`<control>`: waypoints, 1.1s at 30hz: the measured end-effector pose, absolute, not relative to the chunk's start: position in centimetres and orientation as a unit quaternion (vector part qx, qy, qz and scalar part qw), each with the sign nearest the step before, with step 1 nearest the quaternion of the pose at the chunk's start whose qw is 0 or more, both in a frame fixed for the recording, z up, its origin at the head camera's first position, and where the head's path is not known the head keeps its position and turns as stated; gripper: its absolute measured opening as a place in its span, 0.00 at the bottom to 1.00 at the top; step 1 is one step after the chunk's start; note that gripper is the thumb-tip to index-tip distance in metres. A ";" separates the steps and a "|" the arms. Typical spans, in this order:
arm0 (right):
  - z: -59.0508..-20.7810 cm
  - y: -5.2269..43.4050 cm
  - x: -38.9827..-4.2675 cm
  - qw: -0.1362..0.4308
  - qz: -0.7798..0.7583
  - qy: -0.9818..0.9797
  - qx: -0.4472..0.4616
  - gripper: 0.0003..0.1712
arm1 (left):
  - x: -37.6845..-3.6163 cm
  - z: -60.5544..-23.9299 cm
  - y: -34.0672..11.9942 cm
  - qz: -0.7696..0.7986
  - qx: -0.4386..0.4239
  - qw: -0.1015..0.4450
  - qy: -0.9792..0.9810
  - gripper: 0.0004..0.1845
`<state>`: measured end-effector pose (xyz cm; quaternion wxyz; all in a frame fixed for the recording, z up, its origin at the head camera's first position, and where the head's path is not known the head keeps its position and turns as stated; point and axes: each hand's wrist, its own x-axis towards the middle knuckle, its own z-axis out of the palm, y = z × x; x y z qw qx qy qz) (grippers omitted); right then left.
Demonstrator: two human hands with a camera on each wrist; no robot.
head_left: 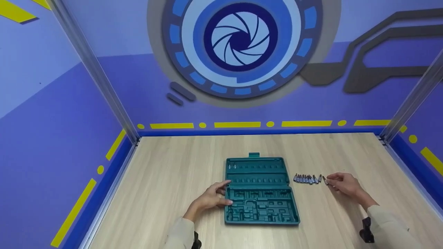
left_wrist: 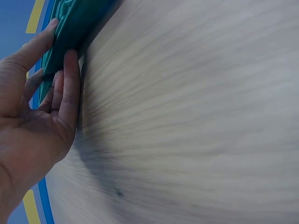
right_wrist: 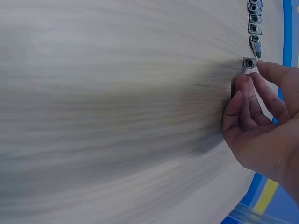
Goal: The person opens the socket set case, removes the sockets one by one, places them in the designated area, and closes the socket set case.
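Nearest the person, toward the front edge of the bench (head_left: pixel 166 162), lies an open teal tool case (head_left: pixel 259 190), its moulded slots almost all bare. The left hand (head_left: pixel 211 199) rests against the case's left rim with straight, relaxed fingers (left_wrist: pixel 70 88), its grip apart and holding nothing, only steadying the plastic.

To the right of the case, at mid-depth on the bench, the right hand (head_left: pixel 344 185) has thumb and fingertips closed on the socket (right_wrist: pixel 249 63) at the near end of a row; the grip looks pinched on it, though the wrist view is blurred by motion. The socket touches or sits just above the wood, just beside the rest of the row of sockets (head_left: pixel 307 178), which runs leftward toward the case.

Judged from how things lie, the sorting is barely begun: one small metal piece (head_left: pixel 232 166) seems already seated in the far left corner of the case, while the row still waits on the bench and the larger recesses stay unfilled.

No brand, label or readable writing shows on the case or the sockets. The far wall (head_left: pixel 238 38) carries only a blue aperture emblem and yellow dashes, no words.
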<state>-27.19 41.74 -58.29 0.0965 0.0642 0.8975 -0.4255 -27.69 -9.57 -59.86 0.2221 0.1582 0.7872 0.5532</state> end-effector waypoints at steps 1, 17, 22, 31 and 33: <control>-58.2 41.7 -27.2 0.097 -0.428 0.896 0.067 0.22 | -27.7 -59.9 -9.5 0.554 0.158 0.223 0.786 0.44; -54.9 37.7 -29.2 0.096 -0.431 0.897 -0.006 0.23 | -27.7 -59.8 -9.6 0.572 0.158 0.235 0.770 0.44; -55.1 33.4 -31.3 0.104 -0.456 0.883 -0.044 0.20 | -27.8 -60.0 -10.0 0.580 0.155 0.235 0.765 0.45; -55.8 25.2 -34.6 0.119 -0.489 0.862 -0.061 0.18 | -28.2 -59.9 -9.7 0.575 0.149 0.239 0.768 0.46; -56.0 23.7 -35.0 0.116 -0.487 0.863 -0.064 0.17 | -28.2 -59.9 -9.5 0.575 0.150 0.239 0.768 0.45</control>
